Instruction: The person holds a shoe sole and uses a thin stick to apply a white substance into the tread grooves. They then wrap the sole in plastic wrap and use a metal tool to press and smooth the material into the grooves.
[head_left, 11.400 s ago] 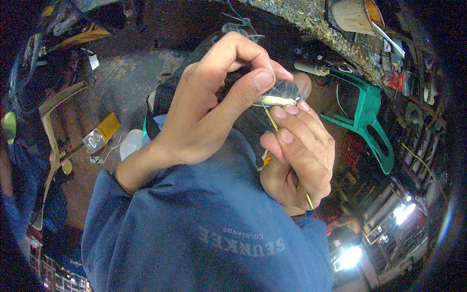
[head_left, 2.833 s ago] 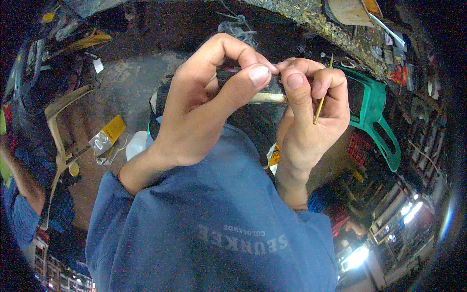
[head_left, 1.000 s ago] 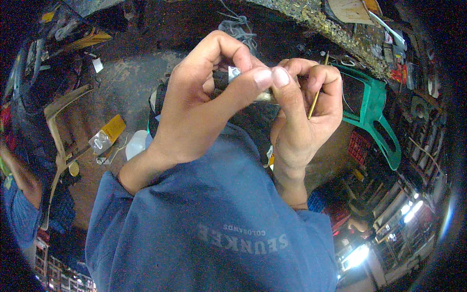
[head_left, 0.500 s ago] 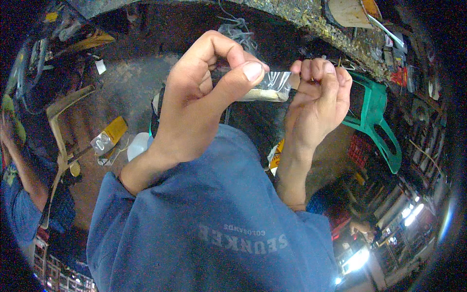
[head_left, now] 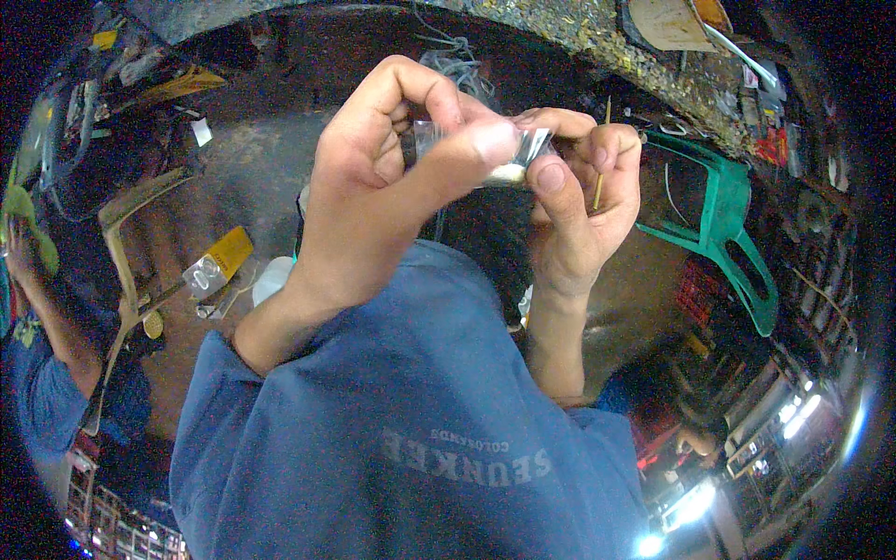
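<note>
A small clear plastic bag (head_left: pixel 537 143) with something pale inside is stretched between my two hands, in front of my chest. My left hand (head_left: pixel 364 177) pinches it between thumb and curled forefinger, and part of the bag shows behind that thumb. On its other end, the thumb and forefinger of my right hand (head_left: pixel 583 201) close around the bag. A thin wooden-looking stick (head_left: pixel 598 191) stands upright in the curled fingers of my right hand. What exactly the bag contains is mostly hidden by my fingers.
Beyond my hands runs a rough, flecked bench edge (head_left: pixel 597 56). A green plastic chair (head_left: pixel 733 233) stands at right, a beige chair frame (head_left: pixel 121 243) at left. A yellow box (head_left: pixel 224 257) lies on the floor. Another person's arm (head_left: pixel 61 327) is far left; someone else is lower right.
My right hand has moved left toward my left hand, its thumb and forefinger now on the bag. The thin stick in its fingers has come into clear view.
</note>
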`<control>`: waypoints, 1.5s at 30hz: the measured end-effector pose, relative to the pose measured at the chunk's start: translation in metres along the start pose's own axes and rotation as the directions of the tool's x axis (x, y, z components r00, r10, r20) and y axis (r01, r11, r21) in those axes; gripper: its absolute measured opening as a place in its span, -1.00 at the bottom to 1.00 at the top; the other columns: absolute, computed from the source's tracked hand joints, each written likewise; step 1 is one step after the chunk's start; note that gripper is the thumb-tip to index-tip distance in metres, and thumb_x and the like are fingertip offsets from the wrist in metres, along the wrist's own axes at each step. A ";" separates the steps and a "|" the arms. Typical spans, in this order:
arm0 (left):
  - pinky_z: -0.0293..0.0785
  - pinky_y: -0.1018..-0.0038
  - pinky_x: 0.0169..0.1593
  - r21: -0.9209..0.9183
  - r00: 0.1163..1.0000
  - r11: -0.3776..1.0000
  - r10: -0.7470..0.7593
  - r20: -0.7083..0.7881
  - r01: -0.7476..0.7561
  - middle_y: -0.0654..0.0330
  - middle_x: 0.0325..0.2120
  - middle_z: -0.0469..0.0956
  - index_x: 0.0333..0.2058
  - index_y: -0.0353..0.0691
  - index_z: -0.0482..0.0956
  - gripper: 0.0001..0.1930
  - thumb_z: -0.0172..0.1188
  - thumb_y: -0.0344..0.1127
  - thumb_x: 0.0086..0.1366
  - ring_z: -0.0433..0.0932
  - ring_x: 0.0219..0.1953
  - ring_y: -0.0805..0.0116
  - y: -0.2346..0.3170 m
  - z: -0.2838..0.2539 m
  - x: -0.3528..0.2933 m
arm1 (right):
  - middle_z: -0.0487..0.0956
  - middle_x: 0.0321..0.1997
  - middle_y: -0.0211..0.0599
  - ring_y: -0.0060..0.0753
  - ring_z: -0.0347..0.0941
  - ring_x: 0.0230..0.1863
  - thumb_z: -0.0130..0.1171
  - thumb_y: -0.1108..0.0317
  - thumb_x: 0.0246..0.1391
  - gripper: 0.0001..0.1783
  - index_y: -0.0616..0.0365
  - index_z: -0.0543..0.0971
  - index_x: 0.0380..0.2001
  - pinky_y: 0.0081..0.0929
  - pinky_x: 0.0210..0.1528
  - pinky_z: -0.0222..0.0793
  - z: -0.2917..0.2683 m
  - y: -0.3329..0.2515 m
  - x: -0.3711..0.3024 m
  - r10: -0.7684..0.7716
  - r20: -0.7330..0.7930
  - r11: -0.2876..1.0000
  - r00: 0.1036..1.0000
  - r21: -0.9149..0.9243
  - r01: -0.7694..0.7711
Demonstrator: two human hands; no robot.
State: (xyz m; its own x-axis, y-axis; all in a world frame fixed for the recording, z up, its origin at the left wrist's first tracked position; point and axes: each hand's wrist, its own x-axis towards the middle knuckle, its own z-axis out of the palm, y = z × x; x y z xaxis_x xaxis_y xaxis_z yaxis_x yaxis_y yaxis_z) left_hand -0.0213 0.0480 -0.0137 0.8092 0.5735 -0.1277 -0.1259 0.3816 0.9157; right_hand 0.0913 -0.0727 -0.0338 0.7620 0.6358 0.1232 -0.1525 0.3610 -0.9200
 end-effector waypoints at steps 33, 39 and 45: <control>0.51 0.43 0.08 -0.083 0.997 0.994 -0.064 0.032 0.067 0.03 -0.09 0.61 0.07 -0.27 0.41 -0.60 0.28 -0.36 0.32 0.60 -0.04 0.35 0.005 -0.026 0.024 | 0.56 -0.07 -0.04 -0.40 0.53 -0.07 0.37 0.65 0.02 -0.51 0.10 0.24 -0.22 -0.49 -0.01 0.52 0.008 0.000 0.012 0.105 0.014 0.994 0.994 0.024 -0.105; 0.57 0.35 0.08 -0.021 0.995 1.000 -0.002 0.096 0.004 -0.05 -0.01 0.55 0.12 -0.34 0.32 -0.59 0.15 -0.35 0.37 0.58 0.01 0.20 0.014 -0.029 0.030 | 0.60 -0.10 -0.06 -0.41 0.53 -0.08 0.34 0.61 0.09 -0.58 0.11 0.25 -0.25 -0.46 0.00 0.53 0.012 0.004 0.030 0.037 -0.010 0.999 0.999 -0.032 -0.037; 0.55 0.43 0.08 -0.012 0.991 0.991 0.132 0.020 -0.132 0.01 -0.07 0.60 0.17 -0.29 0.35 -0.49 0.33 -0.45 0.29 0.61 -0.02 0.31 0.032 -0.016 0.036 | 0.62 -0.07 -0.05 -0.41 0.53 -0.05 0.33 0.58 0.12 -0.65 0.14 0.30 -0.25 -0.43 0.04 0.48 0.023 -0.033 0.045 0.124 -0.044 0.991 0.991 -0.046 -0.126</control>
State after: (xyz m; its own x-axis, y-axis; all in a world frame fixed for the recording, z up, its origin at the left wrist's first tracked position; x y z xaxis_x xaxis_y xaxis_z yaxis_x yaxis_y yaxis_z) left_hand -0.0059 0.0926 0.0050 0.7969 0.6041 0.0025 -0.2387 0.3111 0.9199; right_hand 0.1166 -0.0403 0.0103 0.7640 0.6452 -0.0080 -0.2181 0.2466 -0.9443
